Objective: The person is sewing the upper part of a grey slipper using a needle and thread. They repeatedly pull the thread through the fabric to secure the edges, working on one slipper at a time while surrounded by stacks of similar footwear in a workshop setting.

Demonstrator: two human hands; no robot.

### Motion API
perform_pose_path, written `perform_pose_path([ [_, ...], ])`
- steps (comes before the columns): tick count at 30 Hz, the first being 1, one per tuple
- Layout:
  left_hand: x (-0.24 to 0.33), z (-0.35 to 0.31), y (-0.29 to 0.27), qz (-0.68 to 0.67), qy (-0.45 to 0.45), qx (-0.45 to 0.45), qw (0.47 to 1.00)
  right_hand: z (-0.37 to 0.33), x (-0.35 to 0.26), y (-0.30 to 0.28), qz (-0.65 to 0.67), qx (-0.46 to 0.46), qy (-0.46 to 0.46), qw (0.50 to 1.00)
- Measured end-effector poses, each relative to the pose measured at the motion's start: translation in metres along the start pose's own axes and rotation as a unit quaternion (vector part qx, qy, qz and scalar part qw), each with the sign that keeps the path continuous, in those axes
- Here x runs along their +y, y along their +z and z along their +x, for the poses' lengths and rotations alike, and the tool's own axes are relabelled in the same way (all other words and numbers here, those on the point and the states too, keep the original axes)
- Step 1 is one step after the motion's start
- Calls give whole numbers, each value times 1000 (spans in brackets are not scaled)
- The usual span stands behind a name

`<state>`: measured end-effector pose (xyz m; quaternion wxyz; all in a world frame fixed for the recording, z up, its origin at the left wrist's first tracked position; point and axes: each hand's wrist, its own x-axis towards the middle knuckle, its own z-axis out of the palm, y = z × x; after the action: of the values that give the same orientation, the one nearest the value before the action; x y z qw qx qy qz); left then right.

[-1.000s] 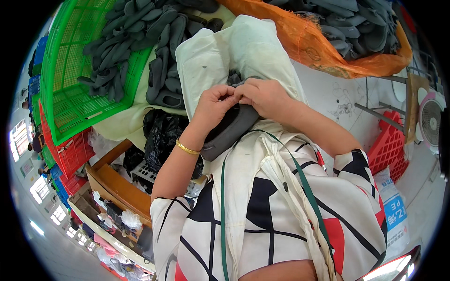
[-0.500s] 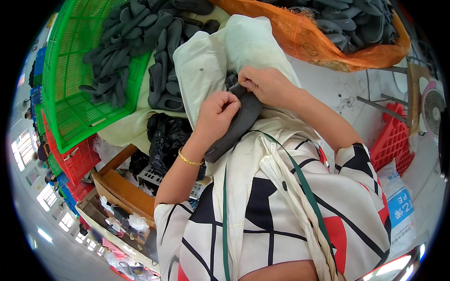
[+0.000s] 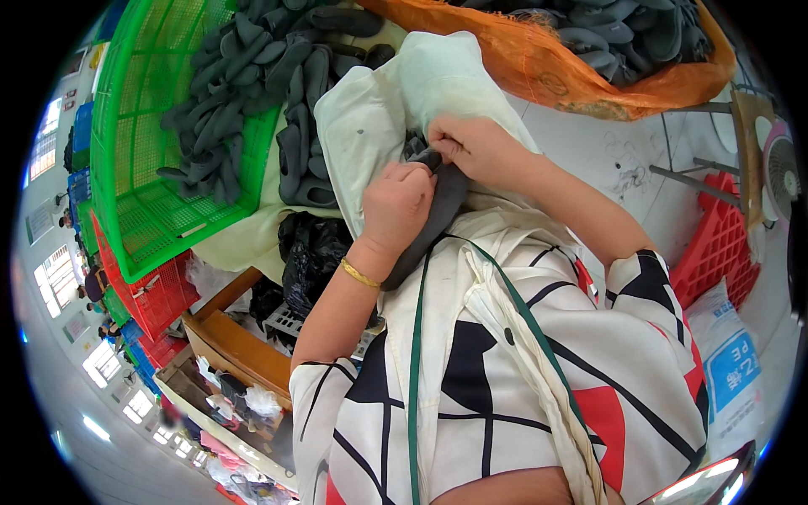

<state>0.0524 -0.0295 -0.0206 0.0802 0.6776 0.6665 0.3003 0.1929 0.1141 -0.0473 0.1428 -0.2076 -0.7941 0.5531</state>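
Hiding pt of grey shoe [image 3: 448,200], L hand [image 3: 394,207] & R hand [image 3: 478,151] fingers pinch it.

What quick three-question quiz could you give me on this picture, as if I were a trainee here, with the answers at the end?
1. Multiple choice: on which side, the wearer's own, is the gold bracelet?
A) right
B) left

2. True or false: the left hand is touching the grey shoe in the lap.

3. Fill in the blank: the basket at upper left, with heaped shoes in it, is ____ in colour.

Key: 1. B; 2. true; 3. green.
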Motion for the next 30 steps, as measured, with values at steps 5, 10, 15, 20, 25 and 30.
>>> perform_pose_path([
  [5,-9,-6,5,-127,-145,-10,981,-7,-10,-9,125,8,69,990],
  [10,-4,-1,6,-129,-190,-43,972,-10,-9,-9,151,36,93,984],
  [15,-12,-6,15,-112,-162,-43,980,-8,2,-22,200,146,38,968],
  [20,-10,-4,12,-136,-206,-56,967,-2,-38,-60,227,151,74,959],
  [25,-33,-5,15,-263,-287,-30,921,-6,-35,-52,-221,136,-13,966],
  [30,-32,3,9,-335,-390,-49,856,-23,-46,-19,-245,-260,95,929],
])
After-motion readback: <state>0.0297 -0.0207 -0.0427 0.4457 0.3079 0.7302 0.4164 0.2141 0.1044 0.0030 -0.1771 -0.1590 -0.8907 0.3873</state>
